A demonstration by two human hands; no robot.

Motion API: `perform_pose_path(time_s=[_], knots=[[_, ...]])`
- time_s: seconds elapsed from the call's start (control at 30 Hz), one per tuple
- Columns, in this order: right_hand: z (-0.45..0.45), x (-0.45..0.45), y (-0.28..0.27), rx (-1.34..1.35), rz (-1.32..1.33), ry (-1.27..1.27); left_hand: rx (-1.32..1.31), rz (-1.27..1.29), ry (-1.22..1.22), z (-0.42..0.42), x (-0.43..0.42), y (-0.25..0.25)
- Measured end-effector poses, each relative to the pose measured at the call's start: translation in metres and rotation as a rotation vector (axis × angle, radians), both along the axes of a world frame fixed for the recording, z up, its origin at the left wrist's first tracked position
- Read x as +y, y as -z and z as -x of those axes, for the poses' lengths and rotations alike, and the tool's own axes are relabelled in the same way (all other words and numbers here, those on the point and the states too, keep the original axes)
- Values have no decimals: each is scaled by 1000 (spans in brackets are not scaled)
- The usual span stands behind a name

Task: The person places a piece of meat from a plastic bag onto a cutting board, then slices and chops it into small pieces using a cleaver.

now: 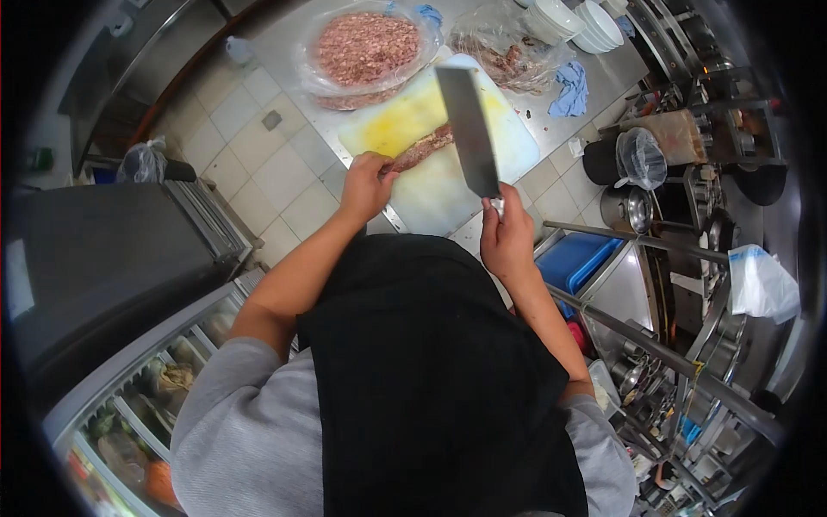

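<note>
A long strip of meat [420,153] lies across the white cutting board [431,202], which has a yellow stain. My left hand [369,183] is closed on the near left end of the strip, fingertips pinching it. In my right hand [508,234] is a cleaver [469,129], gripped by its handle with the broad blade pointing away from me. The blade stands above the board and covers the far right end of the meat. Whether its edge touches the meat I cannot tell.
Beyond the board, a bag of ground meat [369,47] and a clear plastic bag with meat pieces [508,60] rest on the steel table. A blue cloth [569,90] and white bowls [596,28] are at the right. A metal rail [637,244] runs beside my right arm.
</note>
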State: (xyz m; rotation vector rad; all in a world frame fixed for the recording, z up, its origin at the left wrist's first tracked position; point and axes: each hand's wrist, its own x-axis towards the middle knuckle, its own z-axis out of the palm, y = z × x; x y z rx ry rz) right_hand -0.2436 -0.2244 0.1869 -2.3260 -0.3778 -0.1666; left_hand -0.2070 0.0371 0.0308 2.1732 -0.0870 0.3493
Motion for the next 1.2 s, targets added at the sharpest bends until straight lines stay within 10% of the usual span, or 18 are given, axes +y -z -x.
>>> perform_pose_path(time_s=[0.17, 0.23, 0.83, 1.2], knots=[[-2, 7, 15, -1, -37, 6, -18, 13, -9, 1, -1, 4], [-19, 5, 55, 386, 517, -57, -18, 14, -20, 2, -2, 5], [-41, -21, 7, 207, 230, 44, -172, -263, -300, -31, -21, -33], [-28, -62, 46, 224, 234, 90, -24, -333, 6, -61, -64, -17]])
